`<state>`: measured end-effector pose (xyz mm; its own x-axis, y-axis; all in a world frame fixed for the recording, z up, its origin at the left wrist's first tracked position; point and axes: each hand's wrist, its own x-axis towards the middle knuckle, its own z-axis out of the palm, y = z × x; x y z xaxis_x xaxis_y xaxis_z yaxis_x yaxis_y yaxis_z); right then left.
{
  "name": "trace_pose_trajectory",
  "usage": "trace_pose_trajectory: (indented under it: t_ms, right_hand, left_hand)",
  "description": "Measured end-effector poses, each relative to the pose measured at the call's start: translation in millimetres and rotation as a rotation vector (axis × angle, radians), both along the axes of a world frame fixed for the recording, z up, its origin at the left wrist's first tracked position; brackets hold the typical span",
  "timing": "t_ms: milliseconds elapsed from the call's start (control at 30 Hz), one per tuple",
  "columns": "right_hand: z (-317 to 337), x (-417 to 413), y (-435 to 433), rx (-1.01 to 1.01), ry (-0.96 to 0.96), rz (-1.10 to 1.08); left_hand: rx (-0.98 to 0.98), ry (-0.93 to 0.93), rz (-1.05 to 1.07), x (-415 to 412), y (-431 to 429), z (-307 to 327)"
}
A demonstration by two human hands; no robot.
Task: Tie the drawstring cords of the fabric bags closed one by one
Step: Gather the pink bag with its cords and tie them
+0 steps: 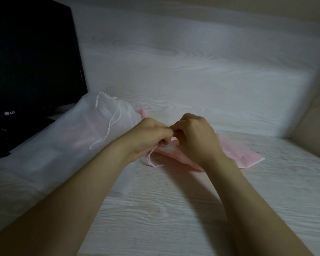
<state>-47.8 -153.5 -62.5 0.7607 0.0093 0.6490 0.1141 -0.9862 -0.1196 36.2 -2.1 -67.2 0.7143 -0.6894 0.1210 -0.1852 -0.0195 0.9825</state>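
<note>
**Hands pinching a pink bag's cord**

At centre, the left hand (151, 133) and right hand (194, 135) meet, fingers closed on the pink cord (150, 159) of a pink bag (244, 156). At nine o'clock lies a white bag (78, 130). At ten o'clock, a black monitor (31, 61) reads "LG".

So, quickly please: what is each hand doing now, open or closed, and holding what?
Left hand: closed, fingers pinching the pink drawstring cord at the mouth of the pink fabric bag.
Right hand: closed at the same bag mouth; what it pinches is hidden.
</note>
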Motion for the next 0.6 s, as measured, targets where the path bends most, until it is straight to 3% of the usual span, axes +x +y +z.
trace_pose_trajectory:
  t_ms: [133,367,600]
  right_hand:
    - [2.9,1.5,-3.2,0.19,0.009,0.004]
    - [10.3,-7.1,-2.6,1.008,0.21,0.202]
    - [6.1,-3.2,-5.9,1.212,0.246,0.23]
  left_hand:
    - [-0.031,-0.141,0.283,5.3,0.6,-2.9]
    - [-0.086,-0.499,0.382,6.4,5.0,-4.1]
    - [-0.051,-0.591,0.25,-5.0,3.5,-1.0]
